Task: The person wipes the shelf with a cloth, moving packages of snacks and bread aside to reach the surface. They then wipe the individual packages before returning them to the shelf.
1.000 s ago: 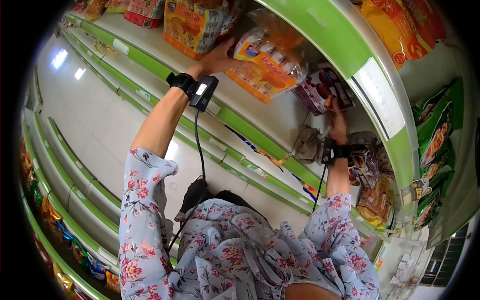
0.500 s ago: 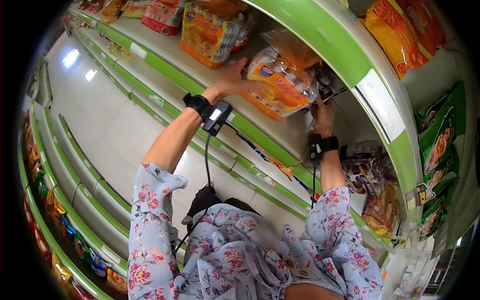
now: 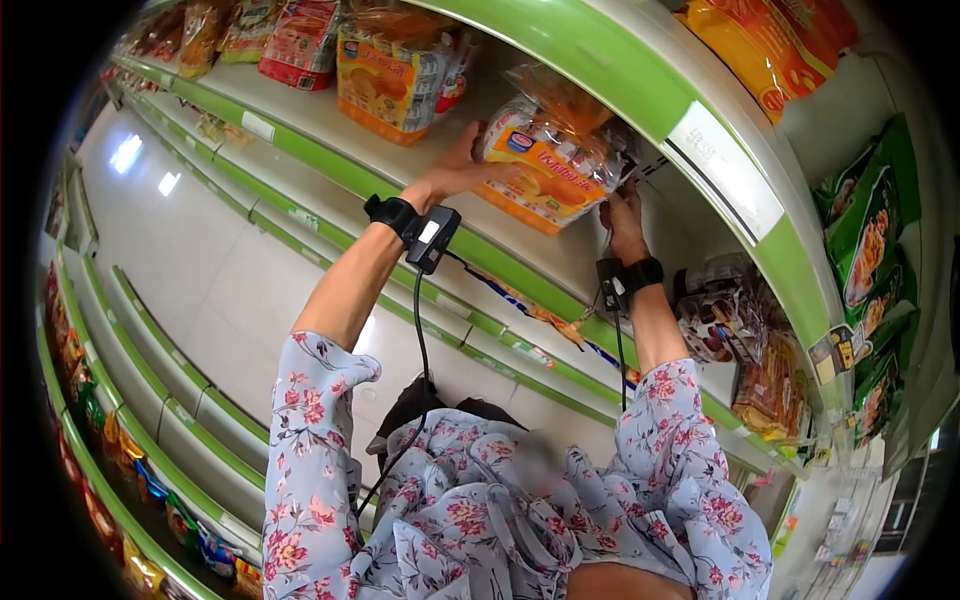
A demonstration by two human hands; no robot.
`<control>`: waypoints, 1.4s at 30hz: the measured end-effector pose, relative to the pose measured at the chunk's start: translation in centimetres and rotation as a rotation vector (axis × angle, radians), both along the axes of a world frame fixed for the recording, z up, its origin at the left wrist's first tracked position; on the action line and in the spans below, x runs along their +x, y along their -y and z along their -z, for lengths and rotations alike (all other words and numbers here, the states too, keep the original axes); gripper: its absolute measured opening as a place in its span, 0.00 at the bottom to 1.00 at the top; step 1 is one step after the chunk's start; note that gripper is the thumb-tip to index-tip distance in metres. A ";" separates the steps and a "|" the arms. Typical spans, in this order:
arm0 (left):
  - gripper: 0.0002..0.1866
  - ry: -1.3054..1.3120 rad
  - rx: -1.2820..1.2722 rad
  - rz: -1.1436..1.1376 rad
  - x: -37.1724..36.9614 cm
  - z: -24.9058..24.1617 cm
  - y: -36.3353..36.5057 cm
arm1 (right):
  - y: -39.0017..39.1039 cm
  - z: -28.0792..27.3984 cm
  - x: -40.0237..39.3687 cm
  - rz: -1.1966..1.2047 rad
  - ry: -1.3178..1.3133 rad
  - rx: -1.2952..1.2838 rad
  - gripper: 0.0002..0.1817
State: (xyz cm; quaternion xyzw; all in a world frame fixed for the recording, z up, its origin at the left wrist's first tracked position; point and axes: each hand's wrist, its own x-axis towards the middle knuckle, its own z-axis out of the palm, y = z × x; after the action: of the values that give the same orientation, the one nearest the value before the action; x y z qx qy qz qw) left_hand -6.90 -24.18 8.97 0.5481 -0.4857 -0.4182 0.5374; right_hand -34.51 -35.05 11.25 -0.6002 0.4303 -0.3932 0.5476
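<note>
An orange-and-clear plastic pack of bread or buns [image 3: 562, 178] stands slightly tilted near the front of the shelf, its wrapper gathered at the top. Along its left side, my left hand [image 3: 455, 175] is spread, with the thumb reaching across the lower front. At the right edge, the fingers of my right hand [image 3: 625, 225] are bent against the pack, their tips partly hidden behind it. Between them the two hands hold the pack. Each wrist wears a black strap with a small device.
A similar orange pack [image 3: 385, 85] stands to the left, beside a red-and-white pack [image 3: 300, 45]. The green shelf edge [image 3: 550, 290] runs below my hands. An upper shelf edge with a white label [image 3: 722, 170] overhangs on the right. Green snack bags [image 3: 870, 240] hang beyond it.
The view has shifted a little, so the shelf appears farther left and up. My right hand has come slightly closer in against the pack's right side. My left hand stays at its left side.
</note>
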 end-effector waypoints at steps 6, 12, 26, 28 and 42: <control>0.51 -0.050 -0.015 0.061 -0.2 0.3 0.7 | -0.9 -0.4 1.6 0.119 0.026 0.020 0.23; 0.41 0.001 -0.052 0.023 -0.4 2.3 1.7 | -0.3 0.4 -0.1 0.085 0.017 0.068 0.29; 0.31 0.545 -0.443 -0.366 -7.8 -1.5 -6.9 | -15.7 -0.8 -15.8 0.261 -0.260 -0.234 0.10; 0.26 0.595 -0.469 -0.078 -11.5 -2.3 -7.2 | -16.7 0.8 -19.8 0.329 -0.305 -0.266 0.09; 0.22 1.212 -0.247 0.342 -27.2 0.2 -0.7 | -13.3 2.6 -37.8 0.990 -0.730 -0.471 0.08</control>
State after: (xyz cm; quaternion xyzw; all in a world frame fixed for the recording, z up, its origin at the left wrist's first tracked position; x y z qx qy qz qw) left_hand -34.11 -23.53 8.76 0.5361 -0.8284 -0.0550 0.1525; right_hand -72.27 -21.77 8.70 -0.5299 0.7161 -0.4536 -0.0252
